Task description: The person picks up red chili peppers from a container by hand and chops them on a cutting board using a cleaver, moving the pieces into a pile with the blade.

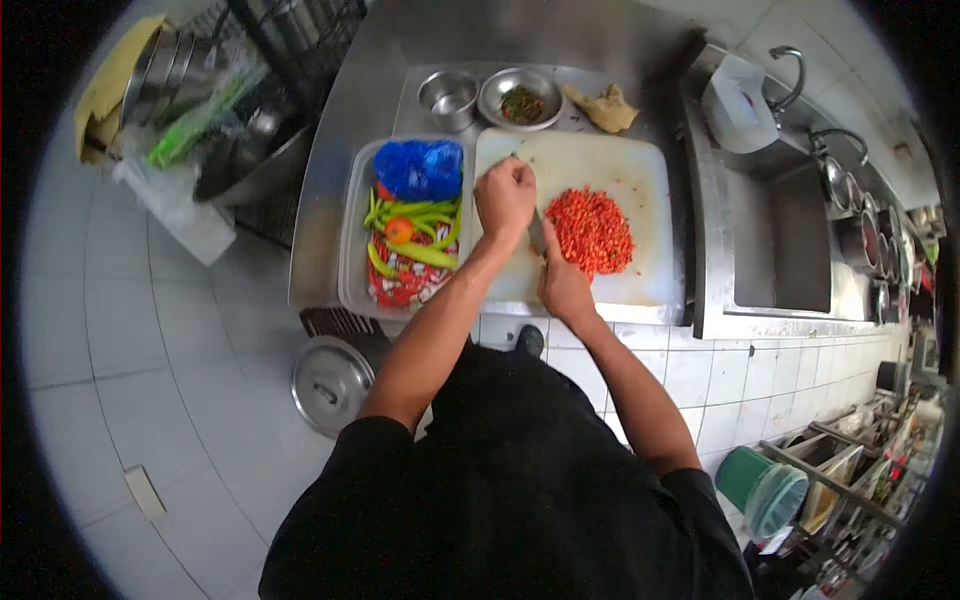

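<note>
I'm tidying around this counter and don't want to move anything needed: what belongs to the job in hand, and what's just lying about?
Seemingly in use:
- knife
- cutting board
- chopped red pieces
- tray of peppers

Probably just lying about:
- round metal lid
- green bucket
- crumpled tan item

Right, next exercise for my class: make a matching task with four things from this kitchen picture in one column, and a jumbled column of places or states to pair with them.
Things
1. Chopped red chillies
2. Blue plastic bag
3. Knife
4. Wide metal bowl

Places or states
A. Held in the right hand
B. Holding green and red scraps
C. Heaped on the cutting board
D. At the far end of the plastic tub

Right pairs: 1-C, 2-D, 3-A, 4-B
</note>
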`<action>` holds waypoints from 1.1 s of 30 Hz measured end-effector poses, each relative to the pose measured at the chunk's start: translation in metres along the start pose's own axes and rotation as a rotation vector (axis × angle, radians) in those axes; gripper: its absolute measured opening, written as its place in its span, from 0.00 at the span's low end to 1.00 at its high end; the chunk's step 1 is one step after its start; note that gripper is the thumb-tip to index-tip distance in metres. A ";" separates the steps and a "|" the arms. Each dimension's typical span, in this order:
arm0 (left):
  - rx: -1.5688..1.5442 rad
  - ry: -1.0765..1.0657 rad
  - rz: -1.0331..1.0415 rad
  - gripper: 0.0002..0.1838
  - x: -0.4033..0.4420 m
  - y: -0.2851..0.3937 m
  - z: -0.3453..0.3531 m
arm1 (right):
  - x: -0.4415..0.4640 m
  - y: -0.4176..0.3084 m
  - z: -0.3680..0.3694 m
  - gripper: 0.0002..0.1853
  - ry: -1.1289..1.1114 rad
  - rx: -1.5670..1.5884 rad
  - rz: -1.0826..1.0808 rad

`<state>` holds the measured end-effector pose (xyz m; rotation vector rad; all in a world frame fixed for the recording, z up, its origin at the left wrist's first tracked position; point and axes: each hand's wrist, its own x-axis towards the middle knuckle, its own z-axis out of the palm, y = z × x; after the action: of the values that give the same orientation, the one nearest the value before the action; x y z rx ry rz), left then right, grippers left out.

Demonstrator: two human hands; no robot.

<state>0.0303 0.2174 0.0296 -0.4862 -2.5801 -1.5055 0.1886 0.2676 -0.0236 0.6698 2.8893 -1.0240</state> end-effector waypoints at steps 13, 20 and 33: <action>0.275 -0.330 0.139 0.19 0.158 0.016 -0.023 | -0.004 -0.006 0.001 0.47 -0.018 0.018 0.041; 0.255 -0.360 -0.016 0.08 0.067 -0.070 -0.187 | -0.003 -0.008 0.003 0.48 0.051 -0.049 -0.036; 0.867 -0.439 -0.275 0.13 -0.035 -0.134 -0.183 | -0.003 -0.010 0.003 0.49 0.020 -0.055 -0.042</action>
<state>0.0076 -0.0090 0.0019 -0.3724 -3.3715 -0.1882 0.1865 0.2575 -0.0199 0.6230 2.9487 -0.9430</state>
